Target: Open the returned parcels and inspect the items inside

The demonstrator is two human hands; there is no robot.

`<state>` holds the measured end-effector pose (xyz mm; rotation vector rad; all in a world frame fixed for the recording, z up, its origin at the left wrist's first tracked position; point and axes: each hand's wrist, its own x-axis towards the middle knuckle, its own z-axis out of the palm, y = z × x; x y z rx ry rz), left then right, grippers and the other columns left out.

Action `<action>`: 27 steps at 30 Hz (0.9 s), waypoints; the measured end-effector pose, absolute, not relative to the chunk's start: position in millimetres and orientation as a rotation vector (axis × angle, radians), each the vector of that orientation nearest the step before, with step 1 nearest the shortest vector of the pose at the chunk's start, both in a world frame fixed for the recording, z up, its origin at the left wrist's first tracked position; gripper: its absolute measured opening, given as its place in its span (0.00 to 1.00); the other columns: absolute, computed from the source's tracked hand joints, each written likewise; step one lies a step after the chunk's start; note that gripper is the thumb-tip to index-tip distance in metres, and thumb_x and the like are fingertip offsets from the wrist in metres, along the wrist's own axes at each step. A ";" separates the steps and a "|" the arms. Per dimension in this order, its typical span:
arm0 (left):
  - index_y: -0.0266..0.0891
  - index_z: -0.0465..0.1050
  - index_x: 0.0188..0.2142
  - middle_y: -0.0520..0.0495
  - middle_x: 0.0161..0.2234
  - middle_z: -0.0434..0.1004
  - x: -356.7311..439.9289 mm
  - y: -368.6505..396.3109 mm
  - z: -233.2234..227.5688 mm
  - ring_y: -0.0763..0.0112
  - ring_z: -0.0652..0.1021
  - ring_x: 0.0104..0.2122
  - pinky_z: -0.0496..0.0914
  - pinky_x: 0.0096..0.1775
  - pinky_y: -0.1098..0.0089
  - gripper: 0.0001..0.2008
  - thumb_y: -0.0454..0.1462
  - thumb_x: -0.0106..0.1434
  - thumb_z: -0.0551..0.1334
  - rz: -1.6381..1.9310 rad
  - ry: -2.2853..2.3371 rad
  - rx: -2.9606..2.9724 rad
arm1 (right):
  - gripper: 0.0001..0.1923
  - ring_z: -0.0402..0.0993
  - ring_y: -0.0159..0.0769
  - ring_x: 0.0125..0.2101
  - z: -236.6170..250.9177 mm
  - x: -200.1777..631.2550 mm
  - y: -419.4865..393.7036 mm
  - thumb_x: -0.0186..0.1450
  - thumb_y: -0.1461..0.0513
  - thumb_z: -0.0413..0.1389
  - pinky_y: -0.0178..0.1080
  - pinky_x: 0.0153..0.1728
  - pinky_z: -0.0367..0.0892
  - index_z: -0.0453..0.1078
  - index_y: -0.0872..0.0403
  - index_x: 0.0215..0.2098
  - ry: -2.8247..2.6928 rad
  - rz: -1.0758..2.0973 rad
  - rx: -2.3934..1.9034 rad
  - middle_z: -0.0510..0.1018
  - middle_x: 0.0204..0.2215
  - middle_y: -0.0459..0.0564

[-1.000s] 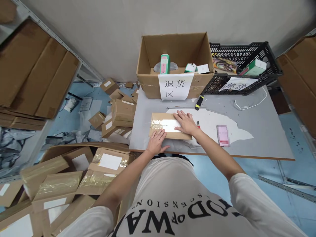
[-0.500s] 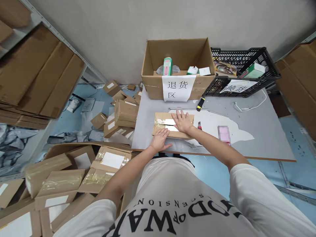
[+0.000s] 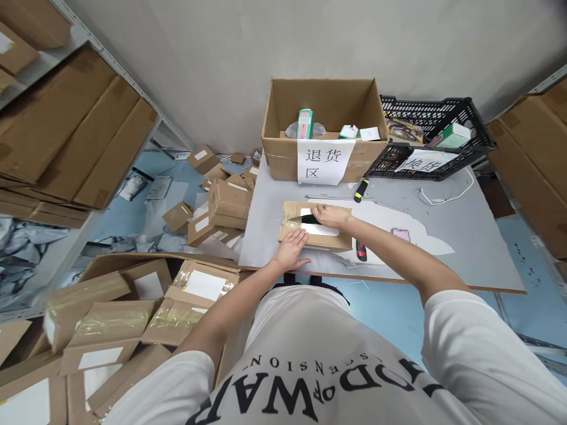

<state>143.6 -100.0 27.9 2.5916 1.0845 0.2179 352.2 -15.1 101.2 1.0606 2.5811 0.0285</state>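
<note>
A small taped cardboard box [image 3: 335, 240] lies on the grey table, with a white label on its top and shiny tape at its left end. Its top seam gapes, showing a dark opening inside. My right hand [image 3: 331, 216] has its fingers curled over the far flap at this gap, gripping it. Along the near left edge of the box rests my left hand [image 3: 291, 250], fingers stretched out flat. A red-and-black box cutter [image 3: 361, 250] lies just right of the box.
Behind stand a large open carton [image 3: 283, 162] with green-and-pink boxes and a black crate [image 3: 469, 150]. A yellow-and-black tool [image 3: 361, 190] lies before them. To the left, a big carton of parcels [image 3: 177, 258] and loose boxes [image 3: 230, 200] crowd the floor beside the grey table [image 3: 482, 236].
My right hand has gone from lying flat on the box top to curling its fingers around a flap. The slit has widened into a dark gap. My left hand stays at the near edge.
</note>
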 end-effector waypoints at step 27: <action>0.32 0.50 0.64 0.36 0.64 0.53 144.6 -99.8 20.3 0.53 0.54 0.64 0.50 0.62 0.55 0.44 0.54 0.55 0.61 0.158 1.127 2.647 | 0.19 0.69 0.44 0.48 120.8 301.4 22.9 0.67 0.65 0.50 0.46 0.46 0.67 0.61 0.58 0.56 2.604 -0.298 1.270 0.70 0.51 0.59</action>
